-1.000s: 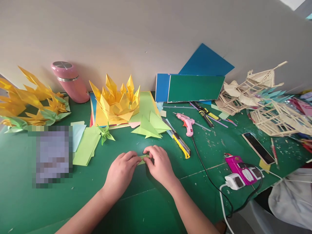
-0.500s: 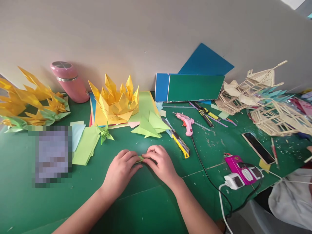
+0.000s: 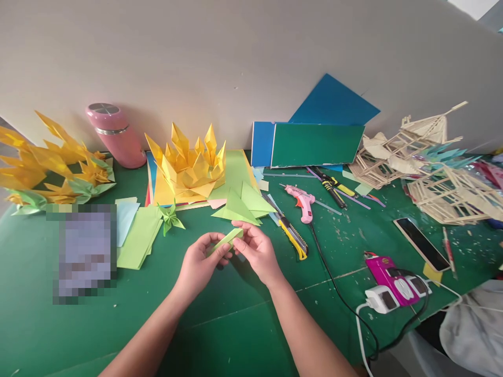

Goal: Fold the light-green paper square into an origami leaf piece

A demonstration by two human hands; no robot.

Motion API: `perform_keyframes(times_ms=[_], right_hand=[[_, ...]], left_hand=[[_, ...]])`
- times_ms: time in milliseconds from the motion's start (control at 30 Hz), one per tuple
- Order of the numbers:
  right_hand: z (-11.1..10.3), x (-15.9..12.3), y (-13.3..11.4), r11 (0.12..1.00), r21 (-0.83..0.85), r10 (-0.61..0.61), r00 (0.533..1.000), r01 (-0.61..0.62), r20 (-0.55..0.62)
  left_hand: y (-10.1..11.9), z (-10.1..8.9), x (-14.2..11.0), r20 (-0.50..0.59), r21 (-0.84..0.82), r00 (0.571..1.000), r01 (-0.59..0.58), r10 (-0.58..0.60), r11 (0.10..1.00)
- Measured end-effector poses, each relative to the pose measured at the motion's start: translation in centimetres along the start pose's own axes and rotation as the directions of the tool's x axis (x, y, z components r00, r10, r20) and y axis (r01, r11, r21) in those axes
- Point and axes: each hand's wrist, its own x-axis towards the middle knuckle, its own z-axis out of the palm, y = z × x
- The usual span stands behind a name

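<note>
A narrow folded strip of light green paper [image 3: 227, 241] is pinched between both hands, tilted up to the right. My left hand [image 3: 203, 257] grips its lower left part with thumb and fingers. At its upper right end, my right hand [image 3: 255, 250] is closed on it, fingertips hiding that edge. Just beyond the hands lie folded light green paper pieces [image 3: 244, 204]. A small green paper star flower [image 3: 171, 218] rests left of them, beside a stack of light green paper sheets [image 3: 137, 238]. Behind stands a yellow folded-paper flower [image 3: 188, 170] on coloured sheets.
Right of my hands lie a yellow utility knife [image 3: 293, 238], a pink glue gun [image 3: 301, 201] with its cord, and a magenta power strip [image 3: 396, 283]. A phone [image 3: 421, 244] and wooden stick models [image 3: 444, 191] are farther right. A pink flask [image 3: 117, 137] stands back left.
Both hands have lifted the folded green paper off the table and turned it, so more of its length shows. The camera view has shifted slightly.
</note>
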Motion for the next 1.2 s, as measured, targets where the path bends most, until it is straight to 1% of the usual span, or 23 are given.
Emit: perform_keyframes(times_ms=[100,267,367,500,633,767,900,1033,1133,1200], right_hand=[[0.0,-0.2,0.4,0.998,0.041,0.039,0.999,-0.040,0.031],[0.3,-0.3,0.7,0.999,0.020,0.031,0.999,-0.030,-0.034],[0.4,-0.6,0.8,1.000,0.001,0.005,0.999,-0.005,-0.037],[0.5,-1.0,0.6,0.999,0.018,0.029,0.999,-0.029,0.026],[0.6,-1.1,0.3,0.999,0.024,0.042,0.996,-0.044,0.072],[0.7,-1.2,0.3,1.000,0.006,0.023,0.997,-0.024,0.067],[0.7,-1.2,0.4,0.999,-0.039,0.004,0.999,-0.002,0.044],[0.8,-1.2,0.6,0.993,-0.110,-0.040,0.999,0.042,0.019],[0.8,-1.3,0.8,0.979,-0.184,-0.089,0.996,0.087,-0.003],[0.7,-1.4,0.8,0.965,-0.232,-0.121,0.993,0.119,0.005]], left_hand=[[-0.6,-0.3,-0.1,0.014,0.021,1.000,-0.007,0.007,1.000],[-0.6,-0.5,-0.2,0.031,0.043,0.998,-0.057,0.056,0.997],[-0.6,-0.3,-0.2,0.041,0.027,0.999,-0.034,0.032,0.999],[-0.5,-0.3,-0.3,0.031,0.001,0.999,0.007,-0.007,1.000],[-0.2,-0.5,-0.3,0.042,0.040,0.998,0.042,-0.043,0.998],[-0.1,-0.6,-0.3,0.033,0.081,0.998,0.048,-0.051,0.996],[-0.2,-0.7,-0.4,0.036,0.072,0.998,0.040,-0.043,0.997],[-0.3,-0.7,-0.3,0.035,0.074,0.999,0.032,-0.035,0.997],[-0.4,-0.6,-0.3,0.013,0.076,0.999,0.029,-0.030,0.997],[-0.4,-0.4,-0.3,-0.011,0.083,1.000,0.026,-0.025,0.996]])
